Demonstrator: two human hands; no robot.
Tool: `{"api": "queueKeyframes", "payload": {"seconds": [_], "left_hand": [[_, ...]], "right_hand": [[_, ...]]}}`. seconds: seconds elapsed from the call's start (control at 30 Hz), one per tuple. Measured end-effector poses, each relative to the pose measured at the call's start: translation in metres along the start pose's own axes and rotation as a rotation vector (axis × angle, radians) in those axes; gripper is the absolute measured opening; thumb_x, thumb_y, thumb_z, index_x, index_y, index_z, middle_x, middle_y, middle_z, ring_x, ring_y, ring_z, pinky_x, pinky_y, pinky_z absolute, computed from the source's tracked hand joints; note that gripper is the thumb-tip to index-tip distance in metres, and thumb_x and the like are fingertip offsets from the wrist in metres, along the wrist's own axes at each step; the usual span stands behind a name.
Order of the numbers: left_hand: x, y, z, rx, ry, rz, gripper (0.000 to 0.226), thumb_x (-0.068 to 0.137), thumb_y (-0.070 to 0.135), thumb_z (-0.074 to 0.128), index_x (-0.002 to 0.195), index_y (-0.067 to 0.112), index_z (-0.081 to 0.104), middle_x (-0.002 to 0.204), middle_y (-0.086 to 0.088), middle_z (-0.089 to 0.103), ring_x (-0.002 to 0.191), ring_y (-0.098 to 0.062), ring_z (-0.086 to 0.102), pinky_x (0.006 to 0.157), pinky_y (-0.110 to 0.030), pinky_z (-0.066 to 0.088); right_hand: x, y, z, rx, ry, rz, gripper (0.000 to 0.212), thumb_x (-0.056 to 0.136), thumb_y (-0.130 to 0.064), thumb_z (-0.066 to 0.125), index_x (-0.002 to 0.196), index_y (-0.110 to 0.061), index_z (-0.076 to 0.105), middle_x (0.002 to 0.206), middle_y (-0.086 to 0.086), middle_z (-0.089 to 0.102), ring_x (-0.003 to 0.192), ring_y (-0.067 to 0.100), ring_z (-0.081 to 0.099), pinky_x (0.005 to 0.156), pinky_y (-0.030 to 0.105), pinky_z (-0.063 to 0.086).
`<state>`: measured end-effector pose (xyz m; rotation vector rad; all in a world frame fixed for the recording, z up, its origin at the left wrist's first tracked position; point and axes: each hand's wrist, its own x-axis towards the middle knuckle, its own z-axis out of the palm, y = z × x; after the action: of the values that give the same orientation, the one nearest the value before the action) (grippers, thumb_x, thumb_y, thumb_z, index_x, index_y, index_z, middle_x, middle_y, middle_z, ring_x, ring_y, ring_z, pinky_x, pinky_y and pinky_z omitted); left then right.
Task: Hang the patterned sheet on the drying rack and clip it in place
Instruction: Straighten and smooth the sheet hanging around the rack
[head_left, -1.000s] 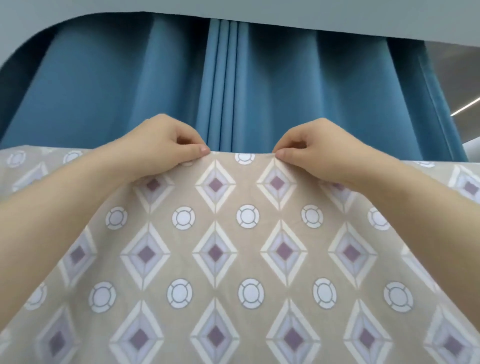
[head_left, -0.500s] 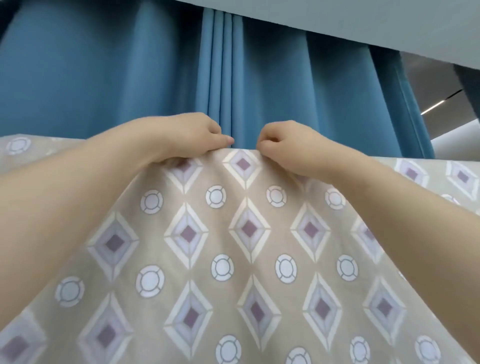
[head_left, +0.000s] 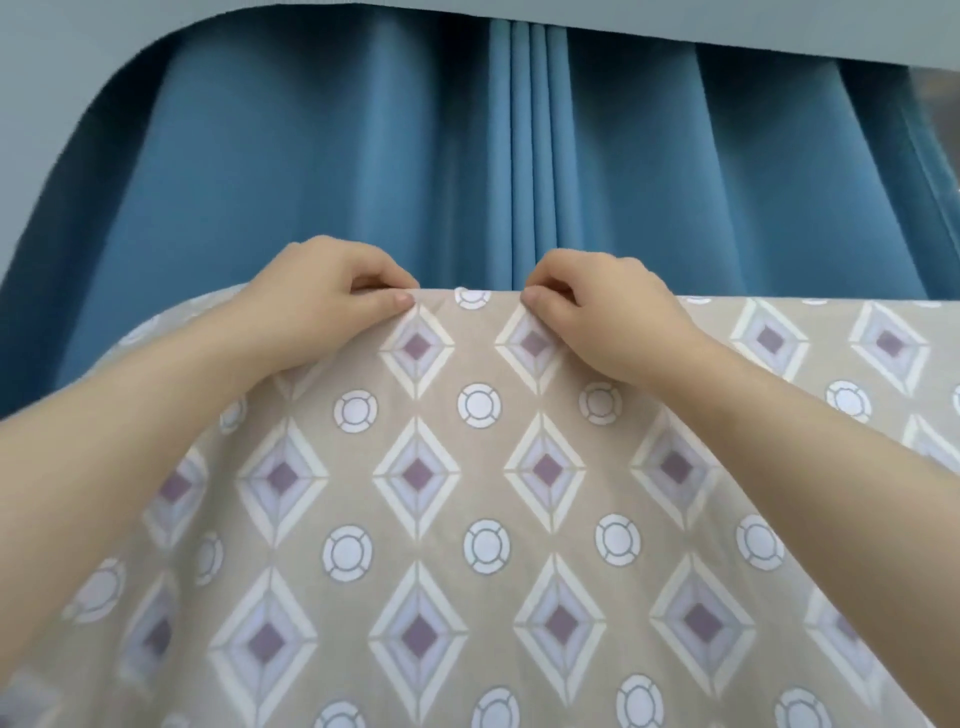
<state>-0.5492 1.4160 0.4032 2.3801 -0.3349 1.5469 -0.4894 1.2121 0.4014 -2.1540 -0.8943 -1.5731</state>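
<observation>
Pinching the top edge of the patterned sheet (head_left: 483, 499) with both hands, my left hand (head_left: 332, 296) has thumb and curled fingers clamped on the fabric just left of centre, and my right hand (head_left: 602, 306) grips the same edge the same way just right of centre, a short strip of edge between them. Sheet is beige with purple diamonds and white rings, spreads from that raised edge down toward me under both forearms; whatever the edge lies over is hidden. Blue curtain (head_left: 519, 171) hangs behind, grey ceiling (head_left: 727, 26) above.
</observation>
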Motion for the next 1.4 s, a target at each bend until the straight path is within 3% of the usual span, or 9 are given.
{"api": "queueKeyframes", "payload": {"seconds": [0.07, 0.17, 0.3, 0.43, 0.57, 0.7, 0.93, 1.3, 1.4], "left_hand": [[0.005, -0.001, -0.006, -0.095, -0.043, -0.06, 0.012, 0.088, 0.032, 0.06, 0.082, 0.03, 0.07, 0.067, 0.019, 0.067, 0.061, -0.004, 0.061, 0.053, -0.025, 0.05], [0.017, 0.002, -0.011, -0.14, -0.065, -0.112, 0.016, 0.088, 0.032, 0.061, 0.075, 0.026, 0.07, 0.072, 0.005, 0.069, 0.063, -0.019, 0.062, 0.057, -0.034, 0.055], [0.039, 0.009, -0.007, -0.056, -0.142, -0.204, 0.014, 0.086, 0.026, 0.063, 0.076, 0.02, 0.07, 0.066, -0.006, 0.059, 0.051, -0.021, 0.049, 0.039, -0.02, 0.042], [0.048, 0.01, 0.002, 0.084, -0.183, -0.248, 0.014, 0.085, 0.04, 0.06, 0.088, 0.026, 0.056, 0.071, -0.003, 0.057, 0.051, -0.02, 0.049, 0.044, -0.022, 0.039], [0.036, 0.002, 0.005, 0.183, -0.054, -0.122, 0.037, 0.092, 0.047, 0.046, 0.072, 0.015, 0.046, 0.069, -0.001, 0.048, 0.061, -0.02, 0.047, 0.048, -0.026, 0.035], [0.019, -0.008, -0.006, 0.08, 0.014, -0.092, 0.031, 0.091, 0.042, 0.051, 0.072, 0.018, 0.055, 0.066, 0.0, 0.055, 0.058, -0.017, 0.051, 0.058, -0.028, 0.042], [-0.012, -0.056, -0.045, 0.096, 0.07, -0.155, 0.02, 0.094, 0.036, 0.044, 0.093, 0.034, 0.065, 0.093, 0.017, 0.064, 0.089, -0.01, 0.058, 0.071, -0.015, 0.04], [-0.033, -0.134, -0.091, -0.112, -0.069, -0.171, 0.018, 0.093, 0.027, 0.054, 0.086, 0.023, 0.07, 0.085, 0.004, 0.072, 0.082, -0.018, 0.068, 0.083, -0.036, 0.053], [-0.034, -0.139, -0.1, -0.146, -0.166, -0.184, 0.018, 0.094, 0.019, 0.053, 0.086, 0.015, 0.069, 0.086, -0.004, 0.072, 0.081, -0.022, 0.069, 0.079, -0.032, 0.054]], "right_hand": [[0.005, -0.001, -0.003, 0.081, -0.027, 0.021, 0.018, 0.095, -0.031, 0.046, 0.096, -0.021, 0.062, 0.089, -0.008, 0.061, 0.091, 0.018, 0.052, 0.084, 0.035, 0.044], [0.016, -0.001, -0.013, 0.083, -0.078, 0.037, 0.014, 0.094, -0.029, 0.05, 0.087, -0.022, 0.059, 0.075, -0.012, 0.053, 0.085, 0.016, 0.049, 0.071, 0.027, 0.039], [0.036, 0.002, -0.016, 0.074, -0.19, 0.117, 0.025, 0.092, -0.026, 0.054, 0.093, -0.005, 0.066, 0.092, 0.008, 0.065, 0.082, 0.021, 0.053, 0.071, 0.027, 0.042], [0.044, 0.008, -0.014, 0.012, -0.372, 0.223, 0.026, 0.093, -0.029, 0.048, 0.095, -0.008, 0.062, 0.096, 0.008, 0.062, 0.079, 0.024, 0.056, 0.073, 0.03, 0.045], [0.037, 0.004, -0.004, 0.0, -0.199, 0.063, 0.017, 0.096, -0.022, 0.037, 0.093, -0.017, 0.054, 0.083, -0.005, 0.054, 0.09, 0.021, 0.049, 0.074, 0.031, 0.039], [0.031, -0.023, 0.007, 0.035, -0.135, -0.069, 0.023, 0.096, -0.03, 0.037, 0.095, -0.018, 0.056, 0.089, -0.003, 0.059, 0.09, 0.022, 0.052, 0.074, 0.036, 0.045], [0.032, -0.058, 0.016, -0.067, -0.169, -0.075, 0.026, 0.095, -0.045, 0.035, 0.104, -0.03, 0.055, 0.096, -0.007, 0.055, 0.089, 0.02, 0.048, 0.068, 0.032, 0.034], [0.044, -0.143, 0.058, -0.029, -0.018, -0.027, 0.03, 0.096, -0.028, 0.038, 0.1, -0.012, 0.063, 0.1, 0.007, 0.065, 0.095, 0.03, 0.056, 0.08, 0.039, 0.049], [0.045, -0.148, 0.059, -0.045, -0.002, -0.007, 0.03, 0.095, -0.022, 0.039, 0.098, -0.006, 0.064, 0.098, 0.01, 0.066, 0.092, 0.031, 0.056, 0.081, 0.04, 0.05]]}}
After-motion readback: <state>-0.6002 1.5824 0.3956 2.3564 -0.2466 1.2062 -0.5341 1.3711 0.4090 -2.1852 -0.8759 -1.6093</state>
